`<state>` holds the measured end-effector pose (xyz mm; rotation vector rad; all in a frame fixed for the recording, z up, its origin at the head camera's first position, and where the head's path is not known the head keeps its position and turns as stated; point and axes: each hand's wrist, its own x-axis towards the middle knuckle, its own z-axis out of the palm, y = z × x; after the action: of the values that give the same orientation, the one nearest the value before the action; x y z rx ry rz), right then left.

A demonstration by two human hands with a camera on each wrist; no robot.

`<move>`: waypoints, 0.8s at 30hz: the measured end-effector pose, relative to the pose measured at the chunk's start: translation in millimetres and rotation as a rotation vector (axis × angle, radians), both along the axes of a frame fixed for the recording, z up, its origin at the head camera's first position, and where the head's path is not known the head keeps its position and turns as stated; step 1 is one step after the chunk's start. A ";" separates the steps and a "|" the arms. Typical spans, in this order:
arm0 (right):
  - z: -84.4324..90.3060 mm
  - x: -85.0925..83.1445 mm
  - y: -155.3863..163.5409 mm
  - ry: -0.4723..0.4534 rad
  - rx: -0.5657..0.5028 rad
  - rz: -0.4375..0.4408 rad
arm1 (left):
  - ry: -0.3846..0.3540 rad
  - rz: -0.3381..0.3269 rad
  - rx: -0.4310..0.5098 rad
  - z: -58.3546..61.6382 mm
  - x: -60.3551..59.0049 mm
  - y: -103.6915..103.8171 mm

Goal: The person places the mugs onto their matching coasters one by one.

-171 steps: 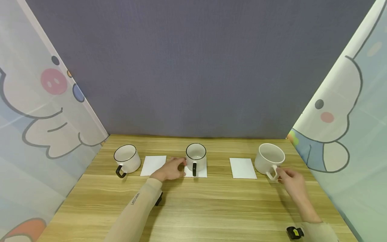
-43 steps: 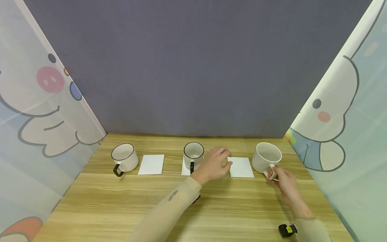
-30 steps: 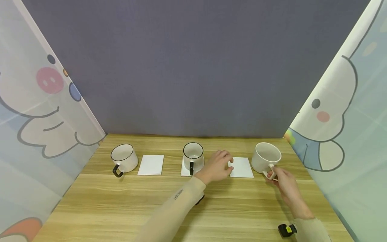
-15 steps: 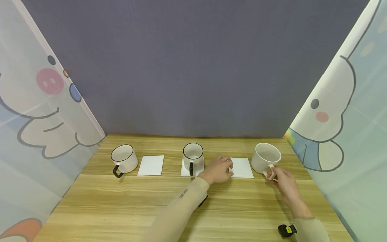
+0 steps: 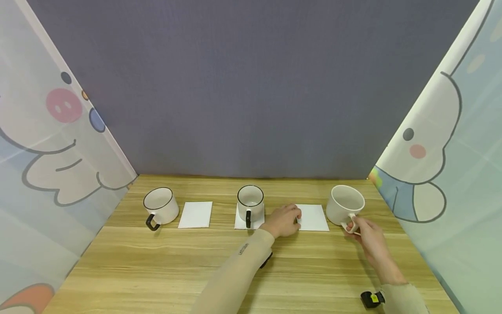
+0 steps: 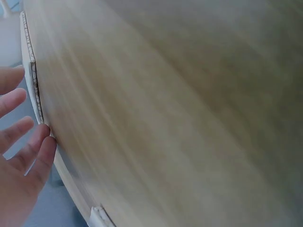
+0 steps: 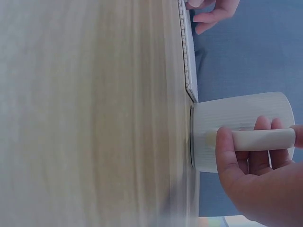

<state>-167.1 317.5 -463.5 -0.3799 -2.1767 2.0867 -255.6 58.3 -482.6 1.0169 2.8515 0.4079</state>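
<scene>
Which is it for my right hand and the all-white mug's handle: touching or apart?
Touching. The right wrist view shows it: the right hand grips the handle of the all-white mug, fingers curled round it.

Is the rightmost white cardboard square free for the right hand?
Probably not: the right hand grips the all-white mug by its handle, and the left hand is at the left edge of the square.
</scene>
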 end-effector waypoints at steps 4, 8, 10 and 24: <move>0.0 0.8 0.3 -0.004 -0.002 -0.001 | 0.000 0.002 -0.024 0.5 -0.4 1.1; -0.1 0.9 0.7 -0.010 0.004 0.004 | -0.007 0.004 -0.043 1.8 -0.6 1.5; 0.1 0.5 0.6 -0.014 0.008 0.003 | -0.010 0.005 -0.047 2.6 -0.7 1.7; 4.0 1.7 -4.1 -0.039 -0.014 -0.025 | -0.031 0.017 -0.025 1.3 -3.0 1.9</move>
<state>-165.5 313.4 -459.5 -0.4507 -2.1678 2.1004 -258.6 60.2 -481.3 0.9737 2.8326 0.3851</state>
